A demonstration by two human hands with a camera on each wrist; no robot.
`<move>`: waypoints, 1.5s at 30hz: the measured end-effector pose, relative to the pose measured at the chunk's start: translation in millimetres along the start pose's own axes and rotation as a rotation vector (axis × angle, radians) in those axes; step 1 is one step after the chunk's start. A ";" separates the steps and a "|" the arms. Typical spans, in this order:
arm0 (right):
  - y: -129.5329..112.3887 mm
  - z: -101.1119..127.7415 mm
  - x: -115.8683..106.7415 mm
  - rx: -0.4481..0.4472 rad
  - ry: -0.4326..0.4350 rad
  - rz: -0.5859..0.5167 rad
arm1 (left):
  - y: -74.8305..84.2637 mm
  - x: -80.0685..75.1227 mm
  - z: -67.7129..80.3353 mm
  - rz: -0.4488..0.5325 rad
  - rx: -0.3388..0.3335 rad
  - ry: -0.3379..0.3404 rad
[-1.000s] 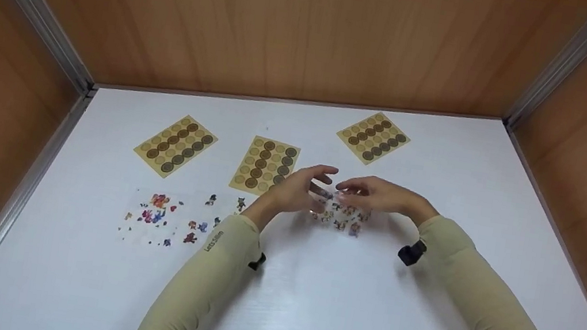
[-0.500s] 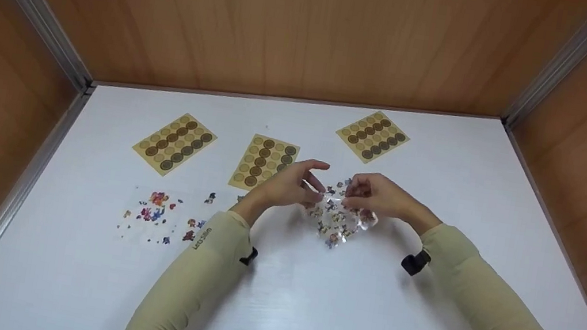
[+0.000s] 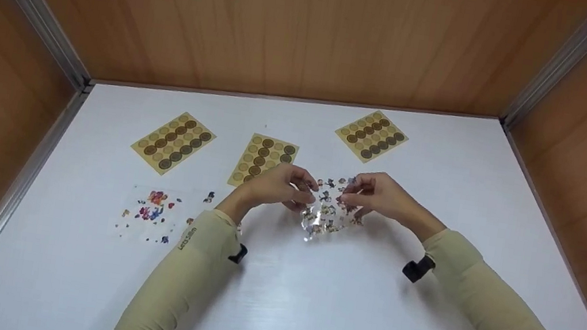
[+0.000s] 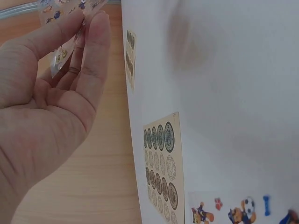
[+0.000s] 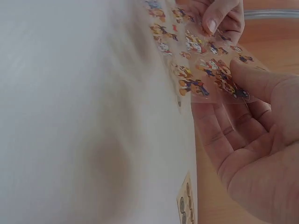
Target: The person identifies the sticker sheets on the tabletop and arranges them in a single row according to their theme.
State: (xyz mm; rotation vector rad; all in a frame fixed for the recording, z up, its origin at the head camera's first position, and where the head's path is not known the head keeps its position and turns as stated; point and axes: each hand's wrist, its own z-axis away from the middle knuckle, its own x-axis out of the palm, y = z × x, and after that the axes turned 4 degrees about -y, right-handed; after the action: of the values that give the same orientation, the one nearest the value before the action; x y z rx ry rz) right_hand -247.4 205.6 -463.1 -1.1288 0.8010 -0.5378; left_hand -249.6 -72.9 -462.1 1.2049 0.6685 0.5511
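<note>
A clear sticker sheet (image 3: 328, 208) printed with small cartoon figures hangs lifted above the white table (image 3: 341, 312), held between both hands. My left hand (image 3: 281, 186) pinches its left edge, thumb against fingers. My right hand (image 3: 376, 195) pinches its right edge. In the left wrist view the left hand (image 4: 56, 98) grips the sheet (image 4: 65, 14) at its fingertips. The right wrist view shows the sheet (image 5: 201, 60) close up, my right thumb (image 5: 261, 84) on it and the left hand's fingers (image 5: 219, 14) beyond.
Three tan sheets of round brown stickers lie toward the back: left (image 3: 173, 142), middle (image 3: 263, 160), right (image 3: 371, 136). Another clear cartoon sticker sheet (image 3: 155, 214) lies flat at the left. Wooden walls enclose the table on three sides.
The sticker sheet has been raised off the table and tilted up between both hands. Both hands drew slightly toward me and the left fingers closed onto the sheet.
</note>
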 end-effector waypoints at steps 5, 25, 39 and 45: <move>1.3 2.4 4.1 0.001 -0.015 -0.086 | -0.5 -5.0 6.6 0.017 0.010 0.037; 4.4 -15.0 21.0 -0.003 -0.092 -0.140 | -11.4 -24.8 29.4 0.002 0.000 0.100; 8.6 -34.1 58.7 -0.142 -0.059 0.317 | -37.2 -32.3 43.2 -0.334 -0.106 0.166; 11.7 -39.6 75.3 -0.160 -0.054 0.516 | -44.0 -34.1 49.3 -0.454 -0.119 0.184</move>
State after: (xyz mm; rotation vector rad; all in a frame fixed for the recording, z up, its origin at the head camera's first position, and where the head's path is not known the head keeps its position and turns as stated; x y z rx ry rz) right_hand -232.5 131.3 -503.7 -1.0236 1.0565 -0.0120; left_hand -235.7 -141.2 -488.0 0.8591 1.0185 0.3152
